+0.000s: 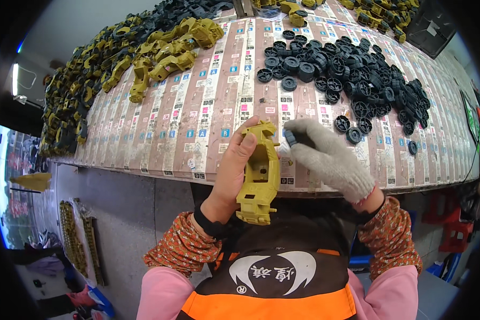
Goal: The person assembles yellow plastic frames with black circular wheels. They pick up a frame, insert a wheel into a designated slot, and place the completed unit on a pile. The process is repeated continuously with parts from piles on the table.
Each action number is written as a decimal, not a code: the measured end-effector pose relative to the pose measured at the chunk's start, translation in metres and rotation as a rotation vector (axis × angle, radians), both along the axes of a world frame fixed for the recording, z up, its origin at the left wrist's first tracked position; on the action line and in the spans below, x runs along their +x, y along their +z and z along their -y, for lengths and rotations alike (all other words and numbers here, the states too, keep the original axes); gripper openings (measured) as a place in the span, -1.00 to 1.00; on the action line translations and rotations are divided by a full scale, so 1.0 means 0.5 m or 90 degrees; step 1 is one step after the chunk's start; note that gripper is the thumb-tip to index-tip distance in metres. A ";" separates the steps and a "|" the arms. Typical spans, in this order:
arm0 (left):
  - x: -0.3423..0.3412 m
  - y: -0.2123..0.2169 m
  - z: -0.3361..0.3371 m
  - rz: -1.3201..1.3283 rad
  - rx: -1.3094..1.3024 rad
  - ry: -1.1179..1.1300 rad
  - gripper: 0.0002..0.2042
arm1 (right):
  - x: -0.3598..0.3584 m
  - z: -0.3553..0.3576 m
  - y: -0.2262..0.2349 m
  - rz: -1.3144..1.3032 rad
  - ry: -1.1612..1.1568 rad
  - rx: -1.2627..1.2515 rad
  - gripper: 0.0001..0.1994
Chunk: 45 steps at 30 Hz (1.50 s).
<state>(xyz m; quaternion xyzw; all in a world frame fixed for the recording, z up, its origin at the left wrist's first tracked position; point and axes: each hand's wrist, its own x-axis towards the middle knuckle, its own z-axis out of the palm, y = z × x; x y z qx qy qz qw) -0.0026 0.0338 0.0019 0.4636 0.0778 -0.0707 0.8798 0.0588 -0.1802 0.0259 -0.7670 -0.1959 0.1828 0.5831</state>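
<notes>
One bare left hand [230, 168] clasps one yellow toy-car shell [260, 193] at the table [210, 114]'s near edge. One gloved right hand [333, 160] pinches what looks like a single dark wheel [289, 137], partly hidden, beside it. Beyond lie loose black wheels [336, 66], too many to count.

Grey floor [122, 213] spreads below the pink-and-white striped table's [168, 136] near edge; red plastic stools [460, 228] stand below its near right corner; a white tube light [15, 80] glows beyond its left edge.
</notes>
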 end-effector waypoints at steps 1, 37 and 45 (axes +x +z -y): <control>-0.001 0.002 0.006 0.005 -0.002 -0.006 -0.40 | -0.016 -0.005 0.003 -0.037 -0.014 0.017 -0.55; 0.036 -0.007 0.062 0.103 0.036 -0.010 -0.48 | 0.082 0.138 0.024 0.537 -0.168 -0.612 -0.81; 0.040 -0.017 0.049 0.109 0.007 0.065 -0.49 | 0.079 0.116 -0.014 0.519 -0.119 -0.482 -0.75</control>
